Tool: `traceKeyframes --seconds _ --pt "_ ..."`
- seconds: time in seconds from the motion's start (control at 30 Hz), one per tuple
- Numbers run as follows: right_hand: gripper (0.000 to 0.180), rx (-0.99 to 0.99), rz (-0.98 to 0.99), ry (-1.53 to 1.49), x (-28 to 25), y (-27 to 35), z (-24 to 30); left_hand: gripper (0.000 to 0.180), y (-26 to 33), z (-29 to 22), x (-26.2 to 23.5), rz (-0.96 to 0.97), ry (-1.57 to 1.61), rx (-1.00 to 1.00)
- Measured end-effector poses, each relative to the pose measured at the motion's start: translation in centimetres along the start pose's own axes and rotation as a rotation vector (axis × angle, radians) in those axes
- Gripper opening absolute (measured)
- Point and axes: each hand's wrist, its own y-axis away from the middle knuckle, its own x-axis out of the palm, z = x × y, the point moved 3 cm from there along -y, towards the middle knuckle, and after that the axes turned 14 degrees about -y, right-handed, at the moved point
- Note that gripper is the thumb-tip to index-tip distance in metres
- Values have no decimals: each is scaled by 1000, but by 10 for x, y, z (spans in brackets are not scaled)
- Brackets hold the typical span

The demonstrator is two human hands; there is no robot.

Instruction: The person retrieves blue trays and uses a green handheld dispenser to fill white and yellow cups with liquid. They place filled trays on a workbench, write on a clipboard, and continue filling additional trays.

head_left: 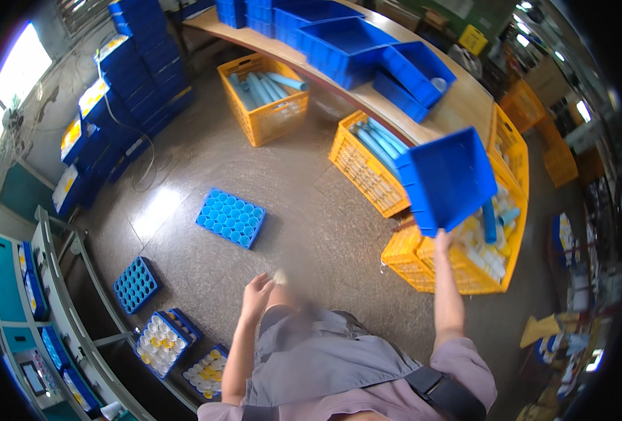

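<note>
My right hand [442, 241] is raised and grips the lower edge of a blue plastic bin [450, 178], tipped over an orange crate [465, 277]. Light yellow, white and blue tubes [485, 242] lie piled in that crate below the bin's mouth. My left hand [257, 290] hangs low in front of my body with its fingers loosely curled, and a small pale blurred thing [280, 278] shows at its fingertips; I cannot tell whether the hand holds it.
A blue honeycomb tray [231, 217] lies on the floor ahead. Two more orange crates [264, 97] [367, 161] hold long blue tubes. Blue bins [353, 42] sit on a curved wooden table. Stacked blue crates [142, 63] stand at left, with trays of white cones [165, 342] below.
</note>
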Motion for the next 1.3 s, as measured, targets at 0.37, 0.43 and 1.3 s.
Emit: traceKeyframes --seconds 0.37,0.43,1.3 --pt "52 454 -272 -691 151 -131 -55 30 -173 94 -127 -361 189 -670" --pt "35 639 211 -360 222 -66 -85 33 -229 45 -143 -412 236 -596" --pt "21 -973 1534 -566 1480 403 768 34 -581 -25 -440 -986 793 -965"
